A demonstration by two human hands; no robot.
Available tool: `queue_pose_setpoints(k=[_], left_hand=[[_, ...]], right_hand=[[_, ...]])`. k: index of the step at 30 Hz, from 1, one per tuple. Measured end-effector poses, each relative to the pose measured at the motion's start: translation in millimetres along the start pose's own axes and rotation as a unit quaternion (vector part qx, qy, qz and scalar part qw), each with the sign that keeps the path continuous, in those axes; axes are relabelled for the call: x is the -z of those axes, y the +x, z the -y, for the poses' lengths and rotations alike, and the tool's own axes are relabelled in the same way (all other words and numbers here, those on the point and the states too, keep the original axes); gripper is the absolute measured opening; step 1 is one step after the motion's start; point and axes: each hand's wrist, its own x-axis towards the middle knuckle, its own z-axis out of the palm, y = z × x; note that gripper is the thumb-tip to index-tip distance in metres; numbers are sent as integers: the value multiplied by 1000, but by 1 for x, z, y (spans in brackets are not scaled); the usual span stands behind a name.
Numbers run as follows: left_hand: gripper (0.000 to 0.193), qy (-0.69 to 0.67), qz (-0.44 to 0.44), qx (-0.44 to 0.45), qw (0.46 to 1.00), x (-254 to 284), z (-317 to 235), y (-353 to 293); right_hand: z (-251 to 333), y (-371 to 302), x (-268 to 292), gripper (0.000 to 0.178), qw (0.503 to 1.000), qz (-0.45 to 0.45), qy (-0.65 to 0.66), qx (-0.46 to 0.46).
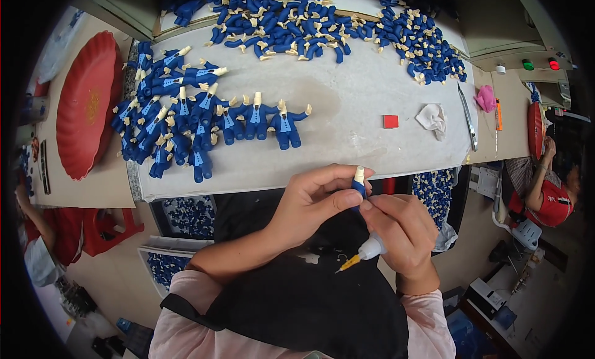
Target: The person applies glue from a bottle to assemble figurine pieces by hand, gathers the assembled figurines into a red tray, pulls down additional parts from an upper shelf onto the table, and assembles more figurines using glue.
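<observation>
Bench: pale sheet-covered top [350, 80]; carries both stocks.
Arm heap: curved blue arms with cream hands [297, 27], far edge; many seemingly left unfitted.
Completed group: blue-suited figures with cream necks [201, 120], left side; many show arms, so judged done to this stage.
Left hand [316, 195]: closed, gripping one blue cream-necked figure [359, 184] upright at the near edge.
Right hand [403, 229]: curled around a white yellow-tipped bottle [372, 247]; fingertips meet the figure; any pinched part indiscernible.
</observation>
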Motion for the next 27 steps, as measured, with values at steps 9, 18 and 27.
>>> queue_pose_setpoints(k=[9,18,27], left_hand=[[32,-119,32,21,992,-5,-2,-2],[31,-240,86,81,964,-2,4,5],[30,-215,86,63,971,-4,3,7]], right_hand=[[2,-12,-1,31,997,-47,39,-51],[2,-32,-7,31,988,-58,66,-123],[-5,-29,-6,37,983,-97,105,-115]])
